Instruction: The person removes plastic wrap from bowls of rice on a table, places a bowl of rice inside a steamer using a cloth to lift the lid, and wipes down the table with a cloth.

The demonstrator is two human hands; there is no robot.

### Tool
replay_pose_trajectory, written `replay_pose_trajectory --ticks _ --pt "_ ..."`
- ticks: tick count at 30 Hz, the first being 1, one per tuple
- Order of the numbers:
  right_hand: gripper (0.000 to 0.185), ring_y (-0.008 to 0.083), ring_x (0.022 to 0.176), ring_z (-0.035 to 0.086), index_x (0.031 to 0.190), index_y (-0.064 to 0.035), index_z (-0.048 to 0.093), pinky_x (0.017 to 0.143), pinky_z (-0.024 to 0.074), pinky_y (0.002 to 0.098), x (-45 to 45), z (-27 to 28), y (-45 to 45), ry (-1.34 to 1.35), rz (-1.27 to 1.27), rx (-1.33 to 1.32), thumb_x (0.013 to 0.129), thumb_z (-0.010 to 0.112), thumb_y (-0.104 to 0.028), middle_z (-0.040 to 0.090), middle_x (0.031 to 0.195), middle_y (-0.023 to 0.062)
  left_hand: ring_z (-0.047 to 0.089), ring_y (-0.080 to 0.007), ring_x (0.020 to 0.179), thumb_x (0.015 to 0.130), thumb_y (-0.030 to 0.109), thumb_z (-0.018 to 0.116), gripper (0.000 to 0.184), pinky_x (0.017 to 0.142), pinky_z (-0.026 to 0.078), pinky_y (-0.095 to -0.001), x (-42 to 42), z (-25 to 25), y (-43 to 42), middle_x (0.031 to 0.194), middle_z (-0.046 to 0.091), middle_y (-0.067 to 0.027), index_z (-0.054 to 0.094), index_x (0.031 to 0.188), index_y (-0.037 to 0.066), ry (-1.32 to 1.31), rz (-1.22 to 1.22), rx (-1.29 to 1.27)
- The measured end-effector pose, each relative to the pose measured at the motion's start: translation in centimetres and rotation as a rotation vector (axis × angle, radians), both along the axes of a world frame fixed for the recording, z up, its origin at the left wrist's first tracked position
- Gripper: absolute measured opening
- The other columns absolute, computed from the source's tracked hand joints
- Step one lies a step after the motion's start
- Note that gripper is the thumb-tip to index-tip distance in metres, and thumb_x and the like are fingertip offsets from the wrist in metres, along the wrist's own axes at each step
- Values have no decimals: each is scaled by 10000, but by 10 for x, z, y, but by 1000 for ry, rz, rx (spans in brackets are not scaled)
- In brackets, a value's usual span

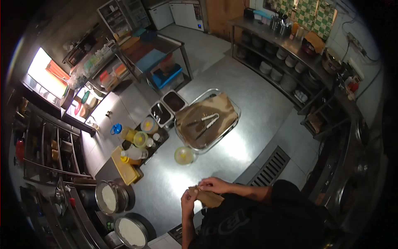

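Note:
My left hand is closed on one edge of a folded piece of brown paper, close to my body. My right hand pinches the upper edge of the same paper. Beyond them on the steel table stands a clear tub with something yellow inside. Farther off, a rectangular glass tray is lined with a stained brown sheet, and metal tongs lie on it.
Two metal containers with dark contents sit beyond the tray. Bottles, tubs and a yellow box cluster at left. Two bowls of white powder stand at lower left. A plate-filled shelf lines the right wall.

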State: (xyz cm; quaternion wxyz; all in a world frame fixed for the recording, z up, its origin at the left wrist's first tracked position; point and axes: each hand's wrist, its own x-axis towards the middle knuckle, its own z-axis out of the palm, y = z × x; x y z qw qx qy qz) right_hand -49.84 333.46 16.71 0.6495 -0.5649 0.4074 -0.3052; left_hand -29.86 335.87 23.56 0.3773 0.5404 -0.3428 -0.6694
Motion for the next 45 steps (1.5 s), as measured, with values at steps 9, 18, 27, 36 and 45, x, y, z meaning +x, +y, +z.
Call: replay_pose_trajectory --ticks 9,18,27,36,45 --pt "235 109 956 595 1129 -8 583 833 485 277 -61 47 -13 -143 106 78 978 670 -166 629 996 47 487 -58 752 898 259 786 315 637 421 -247 -54 -6 -16 816 567 2 537 840 75 -139 42 -15" --pt "452 241 854 713 1241 4 501 736 558 369 -120 -34 -55 731 -281 -242 904 702 -221 693 925 146 604 -397 981 875 451 731 609 823 504 -495 -25 -30 -23 1097 596 -263 550 1208 -26 -1085 -16 -463" --pt "251 231 687 643 1133 -17 522 601 558 371 -255 -158 76 363 -844 45 885 557 6 638 936 144 698 -347 926 933 458 647 499 814 541 -426 26 -61 82 984 709 -220 610 1156 14 -685 -137 -89" --pt "275 255 693 674 908 -37 655 568 534 393 -297 -117 299 1149 -30 451 948 560 -292 681 829 121 687 -342 859 926 447 660 479 744 516 -449 -24 -104 151 900 696 -191 591 1101 6 -576 -209 -79" --pt "396 282 850 711 1110 -27 695 710 557 427 -366 -117 390 567 -608 785 917 553 -342 705 964 183 703 -302 954 914 509 667 519 833 540 -396 -161 -88 116 1005 724 -188 632 1155 50 -537 -609 85"
